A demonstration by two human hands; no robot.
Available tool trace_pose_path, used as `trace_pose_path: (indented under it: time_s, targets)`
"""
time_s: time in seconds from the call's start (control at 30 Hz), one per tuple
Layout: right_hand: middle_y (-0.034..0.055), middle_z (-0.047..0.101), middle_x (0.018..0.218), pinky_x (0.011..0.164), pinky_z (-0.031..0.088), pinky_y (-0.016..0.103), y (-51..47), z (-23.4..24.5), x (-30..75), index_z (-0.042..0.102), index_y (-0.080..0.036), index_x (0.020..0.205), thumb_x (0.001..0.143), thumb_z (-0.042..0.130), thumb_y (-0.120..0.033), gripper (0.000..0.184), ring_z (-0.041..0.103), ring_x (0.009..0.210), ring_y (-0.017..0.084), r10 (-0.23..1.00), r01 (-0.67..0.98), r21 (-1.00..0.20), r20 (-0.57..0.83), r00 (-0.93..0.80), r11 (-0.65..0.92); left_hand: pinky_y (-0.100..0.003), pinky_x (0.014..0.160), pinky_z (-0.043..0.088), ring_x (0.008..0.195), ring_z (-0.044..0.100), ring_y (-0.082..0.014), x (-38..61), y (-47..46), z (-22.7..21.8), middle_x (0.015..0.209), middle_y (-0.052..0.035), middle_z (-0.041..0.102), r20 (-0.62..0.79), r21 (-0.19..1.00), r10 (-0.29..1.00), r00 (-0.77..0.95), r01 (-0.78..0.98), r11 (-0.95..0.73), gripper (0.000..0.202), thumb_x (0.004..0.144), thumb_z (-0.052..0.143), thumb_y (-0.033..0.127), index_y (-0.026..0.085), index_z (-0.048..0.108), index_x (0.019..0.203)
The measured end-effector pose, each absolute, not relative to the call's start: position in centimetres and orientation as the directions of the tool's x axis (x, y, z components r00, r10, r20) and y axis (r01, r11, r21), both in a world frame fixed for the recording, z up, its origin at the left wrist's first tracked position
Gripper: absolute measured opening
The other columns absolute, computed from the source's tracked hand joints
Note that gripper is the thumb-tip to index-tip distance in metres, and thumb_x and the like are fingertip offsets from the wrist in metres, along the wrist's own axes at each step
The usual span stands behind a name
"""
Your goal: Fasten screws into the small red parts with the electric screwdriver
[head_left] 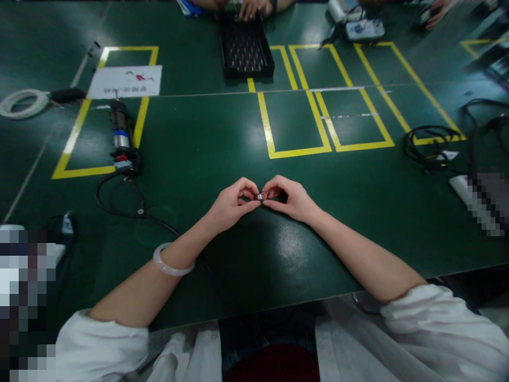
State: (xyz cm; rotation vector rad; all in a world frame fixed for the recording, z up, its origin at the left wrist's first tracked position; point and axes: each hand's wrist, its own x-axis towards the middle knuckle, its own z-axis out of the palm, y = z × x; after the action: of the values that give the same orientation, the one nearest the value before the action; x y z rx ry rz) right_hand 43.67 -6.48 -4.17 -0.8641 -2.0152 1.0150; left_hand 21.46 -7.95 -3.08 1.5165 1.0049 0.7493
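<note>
Between my two hands, above the green tabletop (207,132), is a tiny part (261,197) with silvery metal and orange on it; its kind is too small to make out. My left hand (234,201) pinches its left end between thumb and forefinger. On the other end, the fingertips of my right hand (290,197) are closed in the same way. The fingertips of both hands nearly meet and hide much of the part. A pale bangle (172,269) circles my left forearm.
A corded power tool (121,135) lies at left, near a white paper sign (125,81) and a tape roll (24,103). Yellow tape outlines (300,154) mark the table. Across it, a co-worker's hand (254,8) is over a black tray (248,66). Coiled cable (425,148) lies right.
</note>
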Motion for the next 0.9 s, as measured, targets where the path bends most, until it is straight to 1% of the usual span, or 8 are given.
trace_pose_path:
  time_s: [0.2, 0.27, 0.33, 0.4, 0.53, 0.67, 0.77, 0.9]
  targets:
    - [0.0018, 0.067, 0.09, 0.071, 0.05, 0.028, -6.5, -4.1, 43.7, 0.063, -0.02, 0.099, 0.089, 0.068, -0.023, 0.012, 0.062, 0.075, 0.014, 0.807, 0.246, -0.851, 0.291, -0.514, 0.463, -0.027, 0.073, 0.053, 0.093, 0.066, -0.0189, 21.2, -7.6, -2.6, 0.102, -0.0083, 0.066, -0.057, 0.953, 0.895, 0.441, 0.29, -0.082, 0.03, 0.088, 0.069, 0.036, 0.015, 0.058, 0.106]
    - [0.0015, 0.067, 0.088, 0.071, 0.049, 0.028, -6.5, -4.1, 43.8, 0.063, -0.02, 0.099, 0.089, 0.068, -0.023, 0.012, 0.062, 0.074, 0.014, 0.826, 0.254, -0.862, 0.277, -0.491, 0.439, -0.031, 0.08, 0.054, 0.095, 0.066, -0.0202, 20.3, -6.9, -2.2, 0.107, -0.0089, 0.066, -0.015, 0.917, 0.91, 0.415, 0.369, -0.153, 0.032, 0.089, 0.067, 0.037, 0.016, 0.058, 0.112]
    - [0.0011, 0.067, 0.086, 0.07, 0.049, 0.028, -6.4, -4.1, 43.9, 0.063, -0.019, 0.1, 0.089, 0.068, -0.023, 0.013, 0.061, 0.073, 0.013, 0.842, 0.248, -0.878, 0.26, -0.473, 0.41, -0.038, 0.092, 0.053, 0.102, 0.065, -0.0228, 18.6, -5.7, -1.6, 0.114, -0.01, 0.065, 0.073, 0.828, 0.931, 0.358, 0.499, -0.257, 0.035, 0.091, 0.065, 0.038, 0.017, 0.059, 0.119]
    - [0.0006, 0.065, 0.083, 0.069, 0.049, 0.028, -6.3, -4.1, 43.9, 0.063, -0.019, 0.1, 0.089, 0.068, -0.024, 0.013, 0.06, 0.071, 0.013, 0.851, 0.24, -0.89, 0.246, -0.463, 0.388, -0.045, 0.105, 0.046, 0.115, 0.06, -0.0282, 16.0, -4.3, -1.1, 0.123, -0.0117, 0.062, 0.166, 0.664, 0.946, 0.279, 0.678, -0.316, 0.039, 0.091, 0.065, 0.04, 0.019, 0.059, 0.124]
    - [-0.0004, 0.064, 0.08, 0.068, 0.049, 0.027, -6.1, -4.2, 43.9, 0.062, -0.019, 0.099, 0.088, 0.068, -0.025, 0.014, 0.058, 0.07, 0.013, 0.861, 0.239, -0.902, 0.222, -0.458, 0.359, -0.055, 0.119, 0.027, 0.141, 0.037, -0.0392, 9.7, -2.2, -0.4, 0.148, -0.017, 0.046, 0.239, 0.354, 0.97, 0.035, 0.927, -0.121, 0.061, 0.088, 0.069, 0.04, 0.014, 0.049, 0.14]
    - [-0.0008, 0.063, 0.08, 0.067, 0.049, 0.027, -6.1, -4.3, 43.9, 0.062, -0.019, 0.099, 0.088, 0.068, -0.027, 0.015, 0.057, 0.069, 0.012, 0.867, 0.244, -0.909, 0.2, -0.456, 0.338, -0.06, 0.117, 0.028, 0.141, 0.033, -0.0439, 4.3, -1.8, 0.0, 0.156, -0.0201, 0.034, 0.168, 0.203, 0.956, -0.241, 0.957, 0.206, 0.082, 0.085, 0.069, 0.053, 0.007, 0.037, 0.146]
    - [-0.0006, 0.063, 0.08, 0.067, 0.049, 0.027, -6.1, -4.3, 43.9, 0.062, -0.019, 0.099, 0.088, 0.068, -0.027, 0.015, 0.056, 0.069, 0.012, 0.867, 0.244, -0.909, 0.201, -0.456, 0.339, -0.06, 0.111, 0.035, 0.132, 0.042, -0.0433, 1.4, -1.6, 0.3, 0.147, -0.0186, 0.043, 0.024, 0.153, 0.933, -0.358, 0.924, 0.35, 0.08, 0.079, 0.069, 0.062, 0.01, 0.045, 0.135]
    - [-0.0004, 0.063, 0.08, 0.067, 0.049, 0.027, -6.1, -4.3, 44.0, 0.062, -0.019, 0.1, 0.088, 0.068, -0.026, 0.015, 0.056, 0.07, 0.013, 0.866, 0.244, -0.908, 0.201, -0.458, 0.34, -0.052, 0.1, 0.048, 0.107, 0.055, -0.0335, -0.3, -1.0, 0.6, 0.115, -0.0121, 0.058, -0.107, 0.136, 0.899, -0.424, 0.89, 0.436, 0.063, 0.078, 0.071, 0.055, 0.013, 0.055, 0.121]
